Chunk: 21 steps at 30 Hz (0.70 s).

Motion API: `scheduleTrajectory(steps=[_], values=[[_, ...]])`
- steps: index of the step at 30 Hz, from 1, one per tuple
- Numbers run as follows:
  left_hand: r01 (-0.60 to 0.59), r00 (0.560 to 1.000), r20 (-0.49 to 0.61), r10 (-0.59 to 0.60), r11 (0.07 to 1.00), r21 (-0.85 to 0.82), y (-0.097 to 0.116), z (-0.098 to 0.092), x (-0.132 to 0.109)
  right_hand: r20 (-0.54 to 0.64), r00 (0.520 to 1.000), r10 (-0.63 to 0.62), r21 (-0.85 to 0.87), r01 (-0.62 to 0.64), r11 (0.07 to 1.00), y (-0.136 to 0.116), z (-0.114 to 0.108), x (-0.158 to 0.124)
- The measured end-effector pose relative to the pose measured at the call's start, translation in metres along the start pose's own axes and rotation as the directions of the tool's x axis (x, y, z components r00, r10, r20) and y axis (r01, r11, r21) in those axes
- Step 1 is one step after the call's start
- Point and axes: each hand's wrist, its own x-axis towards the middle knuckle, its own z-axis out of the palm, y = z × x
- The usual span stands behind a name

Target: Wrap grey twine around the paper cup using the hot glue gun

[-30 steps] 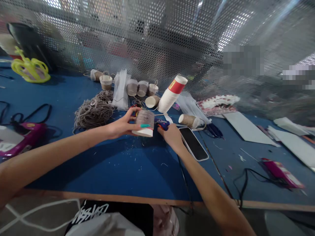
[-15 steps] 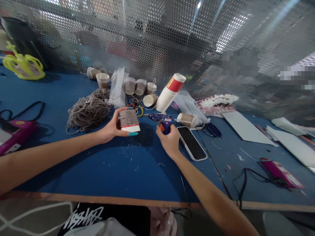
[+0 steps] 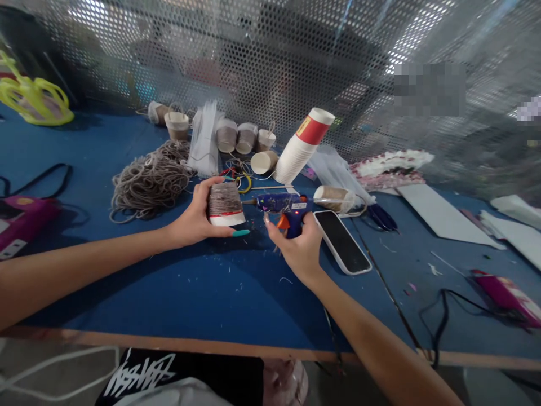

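Note:
My left hand (image 3: 196, 217) is closed around a paper cup (image 3: 225, 202) wound with grey-brown cord, its red and white rim facing down. A blue glue gun (image 3: 276, 203) with an orange trigger is gripped in my right hand (image 3: 302, 248). Its nozzle points left, at or very near the cord on the cup; whether they touch I cannot tell. Behind the left hand lies a tangled heap of grey cord (image 3: 150, 177). Past the cup sit scissors with yellow handles (image 3: 245, 183), partly hidden.
A leaning stack of paper cups (image 3: 298, 152) stands behind the glue gun. Several cord-wrapped cups (image 3: 227, 136) line the mesh panel (image 3: 262, 73). A phone (image 3: 344, 242) lies right of my right hand. Purple pouches (image 3: 505, 293) and white boards (image 3: 448, 214) lie at the sides.
The glue gun's nozzle has come up against or close to the cup's cord, its body now more level. The cup is more upright in my left hand. The view has shifted slightly.

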Motion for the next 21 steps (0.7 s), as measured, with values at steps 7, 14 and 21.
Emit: scheduleTrajectory(steps=[7, 14, 21], values=[[-0.038, 0.998, -0.046, 0.043, 0.995, 0.091, 0.0007, -0.0001, -0.0007, -0.014, 0.987, -0.160, -0.155, 0.156, 0.976, 0.0068, 0.0009, -0.0041], [0.001, 0.998, -0.062, 0.005, 0.995, 0.095, 0.0035, -0.0003, -0.0010, -0.004, 0.967, -0.255, -0.246, 0.246, 0.938, -0.0006, -0.0011, -0.0079], [0.029, 0.997, -0.068, -0.023, 0.996, 0.089, 0.0056, 0.0002, -0.0014, -0.008, 0.943, -0.332, -0.308, 0.314, 0.898, -0.0006, -0.0038, -0.0076]])
